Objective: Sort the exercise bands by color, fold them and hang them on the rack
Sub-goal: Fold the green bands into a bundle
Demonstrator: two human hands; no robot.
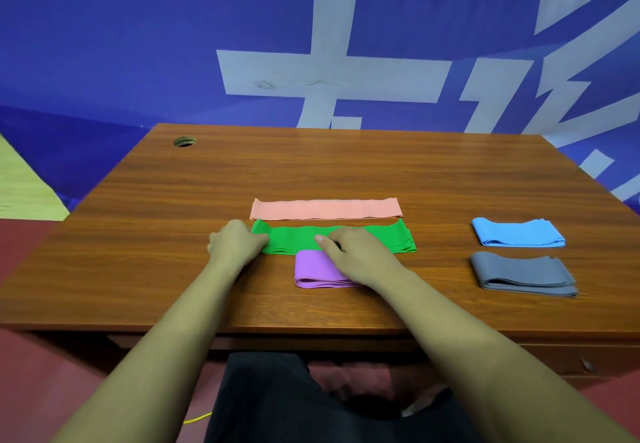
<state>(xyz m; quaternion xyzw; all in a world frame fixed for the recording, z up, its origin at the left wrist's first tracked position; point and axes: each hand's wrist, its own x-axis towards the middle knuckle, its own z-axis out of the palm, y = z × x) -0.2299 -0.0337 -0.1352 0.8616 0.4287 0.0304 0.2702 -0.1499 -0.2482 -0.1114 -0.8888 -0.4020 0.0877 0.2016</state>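
Note:
A green band (298, 239) lies flat across the middle of the wooden table (346, 172). My left hand (235, 242) grips its left end, which is lifted slightly. My right hand (356, 252) rests on the green band's middle with fingers curled, covering part of it. A folded purple band (315, 273) lies just in front, partly under my right wrist. A long pink band (325, 209) lies flat behind the green one. At the right sit a folded light blue band (517, 233) and a folded grey band (523, 274). No rack is in view.
A round cable hole (184, 141) is at the table's far left corner. A blue wall with white characters (311, 44) stands right behind the table. The table's front edge is close to my lap.

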